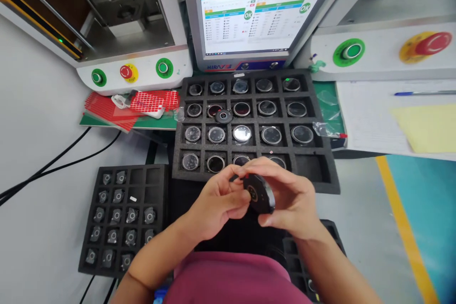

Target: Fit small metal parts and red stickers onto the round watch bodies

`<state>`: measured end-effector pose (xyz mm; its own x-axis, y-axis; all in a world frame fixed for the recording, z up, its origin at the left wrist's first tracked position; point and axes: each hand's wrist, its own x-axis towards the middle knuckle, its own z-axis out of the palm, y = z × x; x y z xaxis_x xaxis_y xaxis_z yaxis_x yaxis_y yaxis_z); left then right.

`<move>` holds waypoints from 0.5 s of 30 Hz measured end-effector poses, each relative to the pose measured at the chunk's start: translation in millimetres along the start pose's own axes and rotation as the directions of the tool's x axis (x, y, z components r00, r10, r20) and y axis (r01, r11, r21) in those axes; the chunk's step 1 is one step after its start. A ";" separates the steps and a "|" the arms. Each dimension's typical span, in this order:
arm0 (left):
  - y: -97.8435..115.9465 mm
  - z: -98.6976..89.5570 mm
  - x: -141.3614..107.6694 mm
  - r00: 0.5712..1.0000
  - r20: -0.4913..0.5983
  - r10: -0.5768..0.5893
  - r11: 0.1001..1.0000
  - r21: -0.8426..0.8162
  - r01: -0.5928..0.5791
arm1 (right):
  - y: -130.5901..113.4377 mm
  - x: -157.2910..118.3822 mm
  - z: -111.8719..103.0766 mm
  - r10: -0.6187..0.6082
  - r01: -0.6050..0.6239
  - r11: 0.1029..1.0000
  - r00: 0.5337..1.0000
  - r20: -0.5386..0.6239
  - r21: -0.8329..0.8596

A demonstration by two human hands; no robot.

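Close to my body, a black round watch case (261, 194) is held up on edge, its sensor back turned toward the left. My right hand (294, 194) grips it by the rim between thumb and fingers. The fingers of my left hand (223, 199) are pinched against its back and upper edge; whether they hold something small there I cannot make out. Just beyond my hands lies a black foam tray (315, 175) with round watch faces in its pockets. One more watch case (223, 116) rests back side up across a divider of that tray.
At left, a smaller foam tray (137, 178) holds several wrapped dark parts. Another tray (294, 259) sits beneath my right forearm. Behind are a monitor (263, 14) and machines with green buttons (163, 68) and red stop buttons (432, 43). Red sticker sheets (110, 108) and papers (370, 123) flank the big tray.
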<state>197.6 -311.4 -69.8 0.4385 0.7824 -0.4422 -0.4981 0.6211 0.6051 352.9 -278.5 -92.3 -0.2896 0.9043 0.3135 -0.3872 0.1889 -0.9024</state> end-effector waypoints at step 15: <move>104.3 -45.1 110.0 0.892 0.132 0.433 -0.318 0.948 0.015 | -6.2 -25.4 -72.2 -0.051 -0.092 0.940 0.914 -0.403 -0.329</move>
<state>160.2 -158.5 -85.3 0.2738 0.9607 -0.0452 0.8741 -0.2290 0.4284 425.8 -275.0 -115.9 0.1080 0.9709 0.2138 -0.0492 0.2200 -0.9743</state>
